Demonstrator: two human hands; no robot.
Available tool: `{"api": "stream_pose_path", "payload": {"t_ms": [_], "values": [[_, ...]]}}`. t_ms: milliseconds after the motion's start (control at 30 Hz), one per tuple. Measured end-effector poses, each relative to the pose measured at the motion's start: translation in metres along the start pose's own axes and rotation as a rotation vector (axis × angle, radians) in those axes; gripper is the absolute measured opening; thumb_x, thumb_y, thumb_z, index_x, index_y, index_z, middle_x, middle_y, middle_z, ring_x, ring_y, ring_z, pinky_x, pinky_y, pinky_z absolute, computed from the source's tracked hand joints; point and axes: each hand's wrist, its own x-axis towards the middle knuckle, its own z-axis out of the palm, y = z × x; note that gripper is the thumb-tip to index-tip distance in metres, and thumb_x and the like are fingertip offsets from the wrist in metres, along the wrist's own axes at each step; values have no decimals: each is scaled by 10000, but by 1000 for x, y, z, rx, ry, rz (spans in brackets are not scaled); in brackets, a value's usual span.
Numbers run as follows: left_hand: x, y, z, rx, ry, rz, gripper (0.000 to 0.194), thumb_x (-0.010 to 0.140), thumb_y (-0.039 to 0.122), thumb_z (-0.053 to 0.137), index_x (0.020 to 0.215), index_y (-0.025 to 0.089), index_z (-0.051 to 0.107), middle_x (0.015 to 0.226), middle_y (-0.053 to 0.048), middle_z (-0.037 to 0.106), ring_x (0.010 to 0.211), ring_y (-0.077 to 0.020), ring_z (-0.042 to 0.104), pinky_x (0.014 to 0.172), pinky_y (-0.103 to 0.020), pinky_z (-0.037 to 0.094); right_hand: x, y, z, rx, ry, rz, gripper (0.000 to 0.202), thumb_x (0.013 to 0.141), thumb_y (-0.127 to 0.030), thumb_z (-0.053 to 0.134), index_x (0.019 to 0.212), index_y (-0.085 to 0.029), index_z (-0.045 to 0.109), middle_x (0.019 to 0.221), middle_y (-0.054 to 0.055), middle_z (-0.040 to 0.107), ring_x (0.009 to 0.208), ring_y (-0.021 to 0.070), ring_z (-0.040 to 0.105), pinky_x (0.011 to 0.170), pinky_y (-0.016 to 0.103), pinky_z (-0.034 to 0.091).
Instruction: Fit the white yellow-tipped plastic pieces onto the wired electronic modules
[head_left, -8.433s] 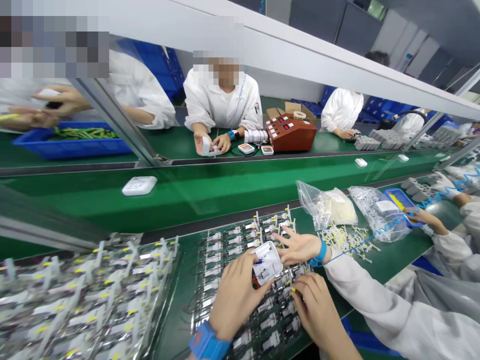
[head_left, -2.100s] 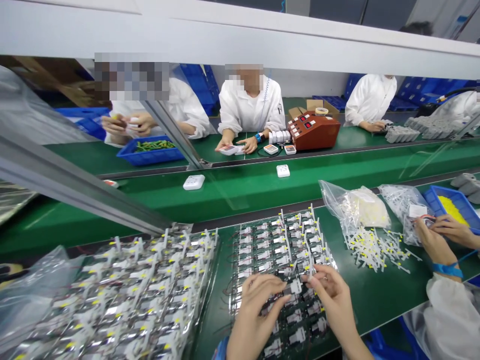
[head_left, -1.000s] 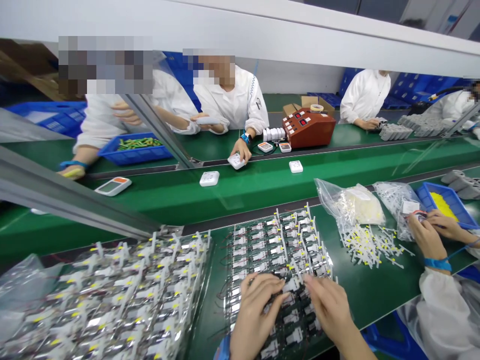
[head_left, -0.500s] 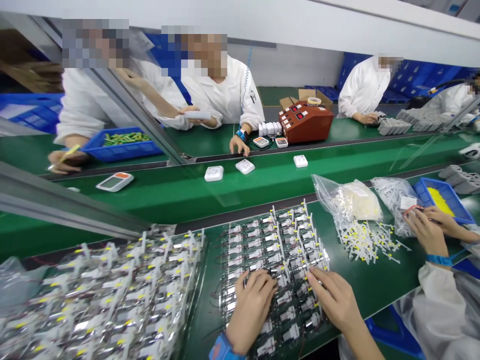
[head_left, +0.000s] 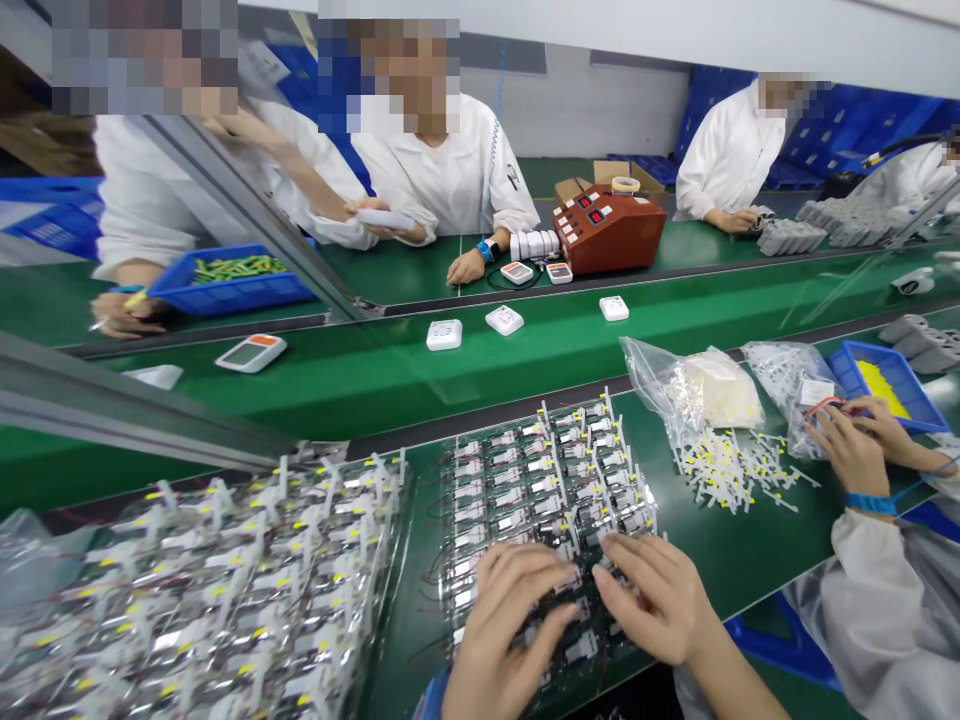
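Note:
My left hand (head_left: 510, 615) hovers at the front of a clear plastic tray (head_left: 654, 500), with fingers stretched and thumb apart. My right hand (head_left: 660, 600) is close beside it, fingers and thumb apart over the same rows; nothing held shows in either hand. Small motor assemblies (head_left: 512, 492) with white housings and thin wires stand in rows in the tray. White sticks with yellow ends (head_left: 556, 470) rise from the far and middle rows. The parts directly under my fingers are partly hidden.
A second loaded tray (head_left: 225, 590) lies left. Loose yellow-ended white sticks (head_left: 739, 470) and a plastic bag (head_left: 720, 390) lie right. A co-worker's hands (head_left: 855, 450) work near a blue bin (head_left: 926, 400). Beyond runs a green conveyor (head_left: 360, 385) carrying white devices (head_left: 444, 335).
Both my hands have come closer together over the tray, and my left fingers have spread. The white devices on the conveyor have shifted right. Across the line, a co-worker's hand has drawn back.

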Motion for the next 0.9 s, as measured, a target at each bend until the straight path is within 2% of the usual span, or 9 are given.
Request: {"api": "stream_pose_path", "payload": {"t_ms": [67, 167, 333, 467, 600, 900], "values": [[6, 11, -5, -54, 78, 66, 127, 944, 301, 549, 998, 220, 631, 888, -36, 683, 882, -192, 626, 892, -362, 408, 7, -6, -1, 44, 14, 30, 261, 866, -84, 571, 1050, -248, 659, 935, 73, 760, 947, 208, 706, 736, 342, 608], [11, 20, -6, -48, 147, 131, 109, 948, 262, 547, 969, 240, 652, 854, -13, 688, 852, -174, 631, 891, -360, 407, 14, -13, -3, 71, 74, 16, 218, 844, -69, 562, 950, -233, 660, 847, 74, 761, 871, 213, 721, 697, 344, 611], [9, 22, -5, 11, 208, 123, 129, 911, 212, 602, 925, 298, 697, 792, 24, 687, 808, -163, 632, 884, -369, 405, 16, -17, -2, 118, 102, 75, 221, 837, -70, 566, 939, -247, 650, 853, 62, 759, 833, 205, 724, 687, 339, 606], [-2, 17, -6, 90, 164, 124, 177, 875, 196, 641, 899, 350, 724, 761, 42, 689, 779, -158, 639, 875, -370, 425, 17, -17, -1, 147, 80, 108, 190, 854, -100, 582, 927, -262, 648, 853, 49, 757, 800, 197, 726, 675, 332, 606], [-13, 11, -5, 163, 123, 81, 126, 867, 263, 652, 858, 356, 737, 751, 34, 684, 758, -163, 637, 885, -379, 430, 18, -17, -1, 148, 66, 109, 201, 856, -100, 584, 953, -264, 650, 832, 43, 754, 781, 194, 725, 655, 330, 605], [-13, 13, -5, 216, 135, 133, 233, 874, 198, 631, 930, 405, 722, 753, 49, 683, 790, -167, 634, 917, -394, 406, 16, -16, 0, 98, 63, 57, 219, 840, -61, 598, 927, -254, 654, 816, 40, 742, 788, 190, 707, 657, 326, 591]]}}
